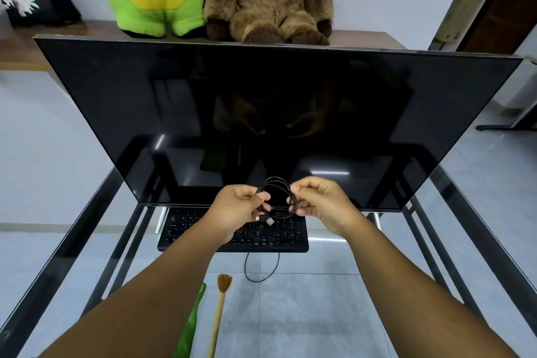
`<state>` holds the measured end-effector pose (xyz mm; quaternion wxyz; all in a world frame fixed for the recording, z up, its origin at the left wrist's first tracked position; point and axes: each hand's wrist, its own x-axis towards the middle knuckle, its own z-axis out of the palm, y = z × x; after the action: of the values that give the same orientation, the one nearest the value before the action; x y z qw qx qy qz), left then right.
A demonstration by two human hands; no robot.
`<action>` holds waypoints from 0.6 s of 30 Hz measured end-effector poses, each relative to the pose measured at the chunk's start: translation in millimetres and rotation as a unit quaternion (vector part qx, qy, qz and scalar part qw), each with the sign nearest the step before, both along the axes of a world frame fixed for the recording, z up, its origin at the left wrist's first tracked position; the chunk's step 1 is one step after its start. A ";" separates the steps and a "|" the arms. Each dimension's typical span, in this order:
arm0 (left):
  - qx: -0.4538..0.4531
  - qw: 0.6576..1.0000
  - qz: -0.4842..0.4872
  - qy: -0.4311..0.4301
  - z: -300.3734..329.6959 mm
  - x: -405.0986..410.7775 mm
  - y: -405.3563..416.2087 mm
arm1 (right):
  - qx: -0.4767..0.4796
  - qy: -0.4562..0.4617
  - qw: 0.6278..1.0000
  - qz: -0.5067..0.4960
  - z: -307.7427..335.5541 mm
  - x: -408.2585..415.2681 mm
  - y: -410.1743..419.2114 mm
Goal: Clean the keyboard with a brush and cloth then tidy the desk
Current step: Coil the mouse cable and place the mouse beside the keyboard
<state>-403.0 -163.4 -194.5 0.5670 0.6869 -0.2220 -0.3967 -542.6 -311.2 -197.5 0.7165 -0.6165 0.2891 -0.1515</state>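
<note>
Hands [238,209] [322,203] above keyboard [284,237]

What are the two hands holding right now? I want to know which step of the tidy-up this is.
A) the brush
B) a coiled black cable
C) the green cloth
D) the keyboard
B: the left hand and the right hand each pinch a side of the coiled black cable above the keyboard, while the brush and the green cloth lie on the glass desk.
</note>
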 end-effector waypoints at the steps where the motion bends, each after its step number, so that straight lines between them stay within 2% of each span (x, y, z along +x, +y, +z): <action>1: -0.002 1.000 0.002 0.003 0.4 -0.2 -0.4 | -0.009 -0.001 1.000 0.000 -1.4 -0.5 0.1; 7: -0.014 0.998 0.009 0.061 -3.4 -2.4 -0.1 | -0.015 0.032 0.999 -0.028 -7.2 -2.7 2.0; 12: -0.093 0.982 -0.001 0.167 -8.0 -7.7 4.9 | 0.017 0.026 0.994 -0.103 -14.8 -2.4 4.0; 15: -0.110 0.983 -0.036 0.142 -17.4 -13.2 5.7 | 0.023 0.029 0.990 -0.133 -19.7 -4.3 5.2; 18: -0.102 0.989 -0.001 0.103 -22.9 -21.6 1.0 | 0.027 0.031 0.990 -0.135 -23.2 -6.8 6.2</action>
<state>-424.6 -162.4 -217.5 0.6537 0.5805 -0.2026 -0.4412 -549.4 -305.0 -220.7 0.6964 -0.5571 0.3954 -0.2197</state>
